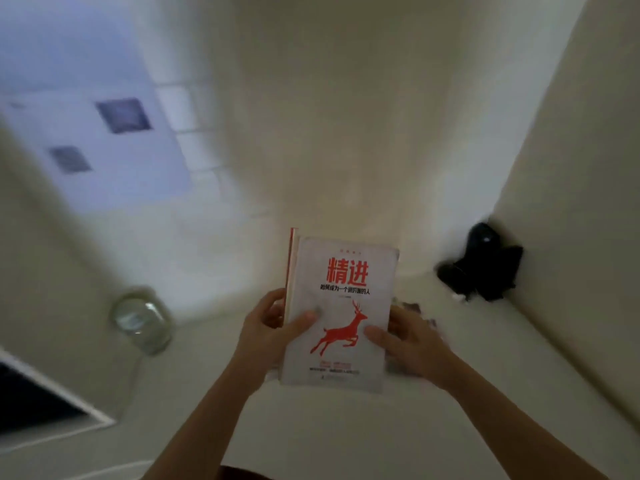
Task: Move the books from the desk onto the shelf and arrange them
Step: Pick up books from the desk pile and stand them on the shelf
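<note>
Between both hands (273, 327) (408, 341) — flat, matte paperback (341, 313).

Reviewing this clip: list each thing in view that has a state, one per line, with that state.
white book with red deer: closed, front cover facing the camera, held up off the surface by both hands.
left hand: grips the book's left edge, thumb on the cover.
right hand: holds the right edge, thumb on the cover.
glass jar: blurred; contents cannot be told.
black object: lying in the corner.

Both bare forearms reach forward. The left hand (268, 322) and right hand (403, 336) each grip with thumbs on top.
</note>
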`<act>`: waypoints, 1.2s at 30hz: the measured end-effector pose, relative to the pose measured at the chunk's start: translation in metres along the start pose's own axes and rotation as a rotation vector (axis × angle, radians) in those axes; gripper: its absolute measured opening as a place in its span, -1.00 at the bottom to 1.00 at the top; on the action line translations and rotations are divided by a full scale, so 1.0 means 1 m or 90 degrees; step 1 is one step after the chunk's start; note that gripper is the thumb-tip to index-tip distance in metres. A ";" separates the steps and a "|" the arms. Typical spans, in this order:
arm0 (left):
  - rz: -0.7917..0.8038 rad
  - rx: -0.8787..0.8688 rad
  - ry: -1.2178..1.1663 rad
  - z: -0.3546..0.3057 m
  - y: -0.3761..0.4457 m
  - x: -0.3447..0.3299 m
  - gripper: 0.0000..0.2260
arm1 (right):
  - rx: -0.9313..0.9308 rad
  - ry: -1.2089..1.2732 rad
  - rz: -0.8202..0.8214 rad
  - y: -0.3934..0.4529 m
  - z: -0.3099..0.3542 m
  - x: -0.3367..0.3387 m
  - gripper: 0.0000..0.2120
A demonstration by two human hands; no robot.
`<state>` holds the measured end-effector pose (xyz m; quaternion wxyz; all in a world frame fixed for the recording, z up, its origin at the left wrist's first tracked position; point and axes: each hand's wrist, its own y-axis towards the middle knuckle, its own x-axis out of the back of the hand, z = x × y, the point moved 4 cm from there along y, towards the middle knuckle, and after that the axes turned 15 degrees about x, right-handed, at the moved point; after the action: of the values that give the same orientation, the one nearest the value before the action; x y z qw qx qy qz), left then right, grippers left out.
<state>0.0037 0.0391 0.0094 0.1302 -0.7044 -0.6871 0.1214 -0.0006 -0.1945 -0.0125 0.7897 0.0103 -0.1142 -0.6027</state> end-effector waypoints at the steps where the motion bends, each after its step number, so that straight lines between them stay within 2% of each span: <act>1: -0.033 -0.019 -0.004 -0.018 -0.017 0.018 -0.45 | 0.020 0.017 0.025 0.013 0.022 -0.014 -0.45; 7: -0.299 -0.166 0.032 -0.099 -0.141 0.136 -0.44 | 0.172 0.028 0.255 0.067 0.154 -0.121 -0.57; 10: -0.406 -0.237 0.048 -0.126 -0.212 0.186 -0.45 | 0.263 0.027 0.343 0.071 0.222 -0.184 -0.49; 12: -0.450 -0.282 0.044 -0.140 -0.254 0.211 -0.48 | 0.327 0.029 0.376 0.068 0.259 -0.218 -0.43; 14: -0.470 -0.316 0.026 -0.154 -0.288 0.231 -0.46 | 0.355 0.042 0.393 0.066 0.288 -0.243 -0.48; 19: -0.494 -0.418 0.039 -0.217 -0.347 0.258 -0.27 | 0.459 0.030 0.421 0.067 0.379 -0.270 -0.57; 23: -0.484 -0.513 0.079 -0.288 -0.359 0.263 -0.23 | 0.530 0.015 0.391 0.081 0.452 -0.248 -0.69; 27: -0.470 -0.578 0.108 -0.362 -0.345 0.259 -0.40 | 0.548 0.057 0.353 0.119 0.521 -0.216 -0.68; 31: -0.541 -0.604 0.095 -0.422 -0.301 0.256 -0.50 | 0.495 0.136 0.338 0.186 0.562 -0.195 -0.61; 36: -0.680 -0.562 0.147 -0.450 -0.230 0.268 -0.47 | 0.382 0.155 0.370 0.261 0.559 -0.207 -0.63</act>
<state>-0.0469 0.3050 0.5131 -0.0541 -0.2657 -0.9059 -0.3252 0.0887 0.1424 0.5368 0.8962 0.2779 -0.1883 -0.2899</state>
